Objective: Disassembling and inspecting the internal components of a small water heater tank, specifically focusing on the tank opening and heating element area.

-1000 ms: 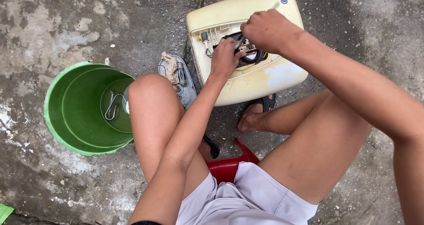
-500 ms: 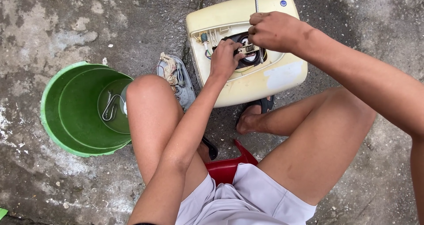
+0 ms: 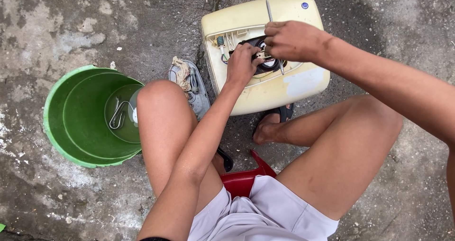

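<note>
A cream plastic appliance housing point(image 3: 279, 87) lies on the concrete in front of me, its inner opening showing wires and a dark round part point(image 3: 268, 63). My left hand point(image 3: 242, 65) rests in that opening, fingers curled on the dark part. My right hand point(image 3: 290, 40) is closed around a thin metal tool point(image 3: 268, 10) whose shaft points down into the opening. I sit on a low red stool point(image 3: 244, 179) with my knees apart.
A green bucket point(image 3: 61, 141) holding a bent metal piece stands at the left, beside my left knee. A grey cover plate point(image 3: 196, 92) with a rag on it lies between bucket and housing. My sandalled foot point(image 3: 270, 125) is under the housing's near edge.
My right hand has shifted slightly upward over the opening, with the thin tool now sticking up above it. The left hand stays on the dark part.
</note>
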